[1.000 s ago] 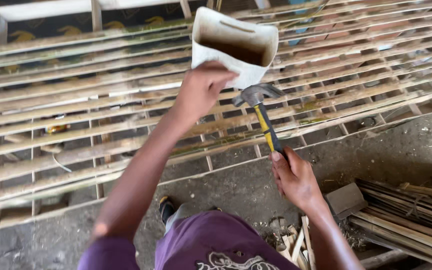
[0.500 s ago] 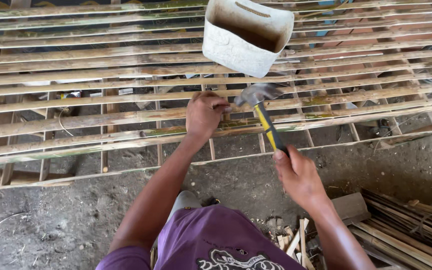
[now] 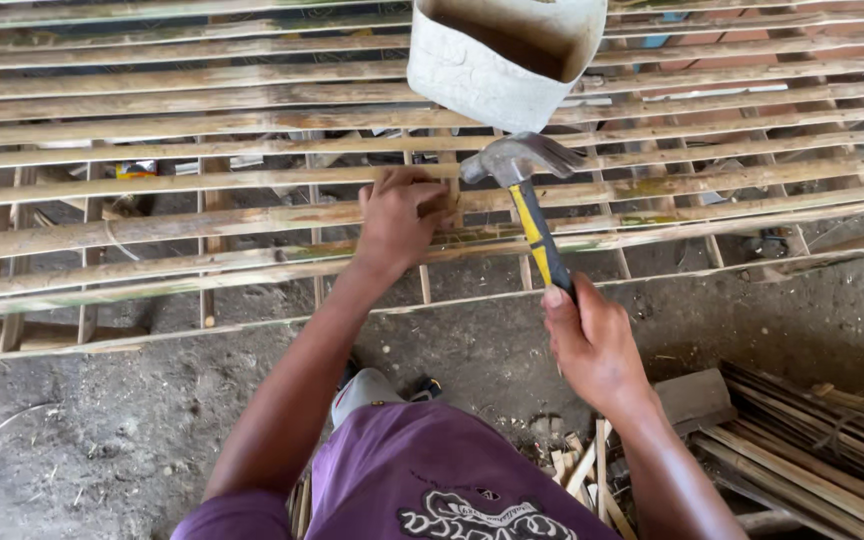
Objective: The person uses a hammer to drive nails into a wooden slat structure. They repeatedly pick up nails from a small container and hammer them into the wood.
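Note:
My right hand (image 3: 592,345) grips the yellow-and-black handle of a claw hammer (image 3: 524,190), whose steel head hangs just above a slat. My left hand (image 3: 399,215) rests on a bamboo slat of the lattice frame (image 3: 202,185), fingers pinched together right beside the hammer head; whether they hold a nail is too small to tell. A white cut-open plastic container (image 3: 497,60) sits on the slats just beyond the hammer.
The slat frame lies flat over dirt ground (image 3: 102,430) and spans the whole width. A bundle of split bamboo strips (image 3: 812,440) lies at the right. Short offcuts (image 3: 577,465) are scattered near my purple-clad knee.
My left hand came away from the white container and down onto the slat beside the hammer head. The view moved closer to the frame; the hammer stayed held.

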